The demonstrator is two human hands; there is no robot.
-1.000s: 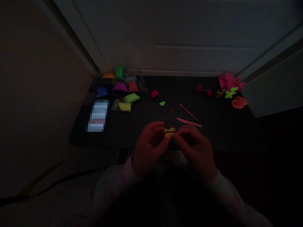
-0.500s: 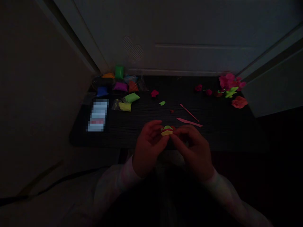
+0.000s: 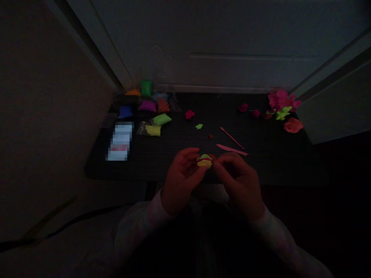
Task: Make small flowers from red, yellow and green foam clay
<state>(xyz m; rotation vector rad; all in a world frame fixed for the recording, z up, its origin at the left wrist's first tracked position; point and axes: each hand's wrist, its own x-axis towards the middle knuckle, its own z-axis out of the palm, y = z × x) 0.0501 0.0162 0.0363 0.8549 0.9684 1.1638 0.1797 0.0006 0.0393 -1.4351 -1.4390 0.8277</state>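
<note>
Gripping a layered clay piece (image 3: 204,163) in green, red and yellow between thumb and fingers, the left hand (image 3: 179,185) holds it over the near side of the bench (image 3: 261,166). The right hand (image 3: 242,187) sits at the piece's 3 o'clock edge; whether its grip closes on it cannot be told. From the piece, a pink knife (image 3: 232,150) lies at 2 o'clock, a green scrap (image 3: 198,126) at 12 and a yellow packet (image 3: 153,130) at 10.

The picture was very dim, with strong vignetting toward the corners. The brightest thing was the pale, pixelated rectangular screen (image 3: 119,141) at left; the black wood-grained tabletop (image 3: 174,154) lost its detail in darkness.
</note>
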